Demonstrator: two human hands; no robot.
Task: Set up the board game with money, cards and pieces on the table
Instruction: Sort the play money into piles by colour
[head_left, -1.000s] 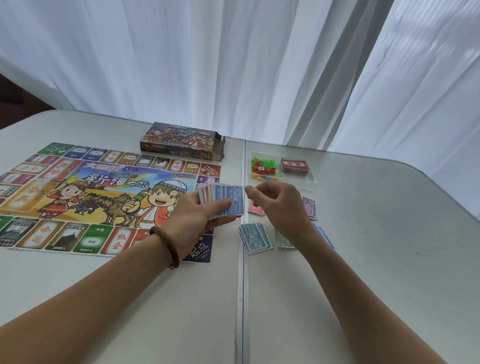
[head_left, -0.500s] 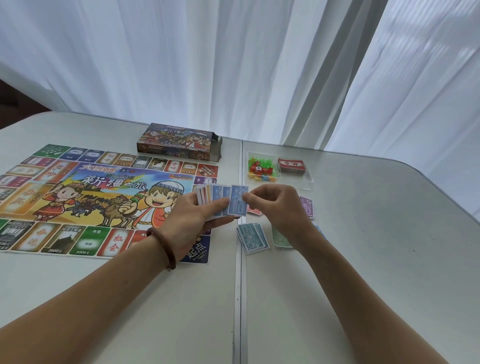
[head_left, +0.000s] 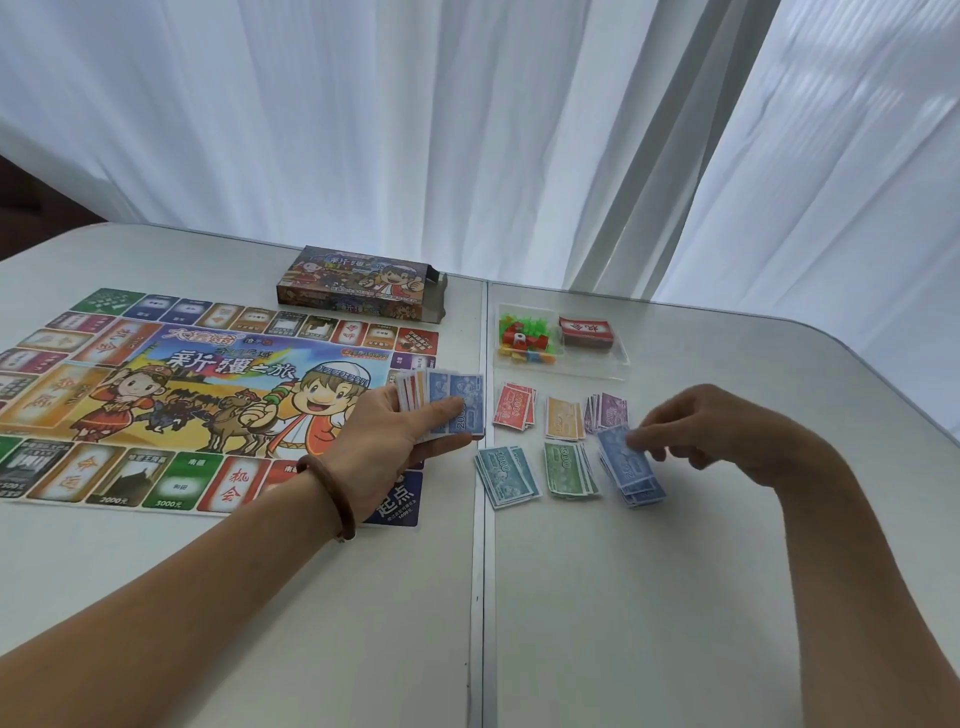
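Observation:
My left hand (head_left: 387, 434) grips a fanned stack of play money (head_left: 444, 402), blue notes on top, over the right edge of the game board (head_left: 171, 395). My right hand (head_left: 722, 431) reaches down to the blue money pile (head_left: 628, 467), its fingertips pinching the top blue note. Sorted piles lie between the hands: red (head_left: 514, 406), orange (head_left: 563, 418), purple (head_left: 605, 410), teal (head_left: 506, 475) and green (head_left: 569, 470).
A clear tray (head_left: 613, 364) behind the piles holds small coloured pieces (head_left: 524, 340) and a red card deck (head_left: 584, 332). The open game box (head_left: 358, 288) stands behind the board. A seam (head_left: 480, 571) splits the table; white curtains hang behind.
My right hand took a blue note from the fan in my left hand and carried it right and down onto the blue pile. The left hand stayed put.

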